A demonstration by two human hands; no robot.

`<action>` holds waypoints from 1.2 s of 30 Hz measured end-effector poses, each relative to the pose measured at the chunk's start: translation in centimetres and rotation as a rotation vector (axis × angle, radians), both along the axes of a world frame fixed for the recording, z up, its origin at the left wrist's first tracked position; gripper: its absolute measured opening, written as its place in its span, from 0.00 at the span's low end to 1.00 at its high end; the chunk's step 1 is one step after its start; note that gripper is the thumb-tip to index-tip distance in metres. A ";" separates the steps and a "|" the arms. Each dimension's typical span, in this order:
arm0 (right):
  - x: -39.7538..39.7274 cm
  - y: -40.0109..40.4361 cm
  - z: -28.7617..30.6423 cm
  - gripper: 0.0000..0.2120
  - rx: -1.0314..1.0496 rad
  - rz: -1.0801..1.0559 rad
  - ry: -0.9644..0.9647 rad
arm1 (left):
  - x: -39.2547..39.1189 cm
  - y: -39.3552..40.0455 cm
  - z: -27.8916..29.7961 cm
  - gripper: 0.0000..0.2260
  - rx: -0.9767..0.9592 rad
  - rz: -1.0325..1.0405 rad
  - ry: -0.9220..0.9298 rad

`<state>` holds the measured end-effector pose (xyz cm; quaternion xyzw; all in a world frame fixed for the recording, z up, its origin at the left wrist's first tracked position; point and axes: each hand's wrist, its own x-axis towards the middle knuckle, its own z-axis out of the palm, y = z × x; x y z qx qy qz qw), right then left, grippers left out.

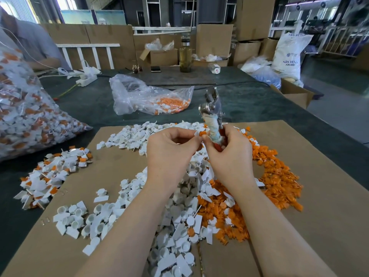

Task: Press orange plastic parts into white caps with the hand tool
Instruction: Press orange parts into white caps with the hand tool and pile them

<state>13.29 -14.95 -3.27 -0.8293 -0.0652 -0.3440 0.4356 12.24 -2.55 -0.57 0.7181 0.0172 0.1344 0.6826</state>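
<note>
Above the cardboard sheet [319, 176] on the tabletop, head view: left hand [169, 154] fingers pinch a white cap with orange part [200, 134]. Right hand [229, 154] fingers clench the hand tool [211, 116], metal head toward 12 o'clock. Loose orange parts [279, 182] lie at 3 o'clock. Judgement: seat the part squarely before squeezing.

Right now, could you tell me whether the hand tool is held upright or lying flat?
Upright: the right hand grips the hand tool by its wrapped handle, metal head pointing up above the piles.
</note>
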 end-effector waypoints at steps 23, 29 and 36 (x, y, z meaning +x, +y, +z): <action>0.0 -1.0 0.9 0.02 -0.002 0.301 0.307 | 0.8 0.8 -0.6 0.05 0.070 0.093 -0.020; -0.3 -2.2 1.4 0.09 -0.009 0.432 0.471 | 1.2 1.2 -0.4 0.05 -0.139 0.066 -0.029; -0.4 -2.6 1.4 0.12 -0.018 0.509 0.589 | 1.6 1.7 -0.6 0.06 -0.214 0.037 -0.079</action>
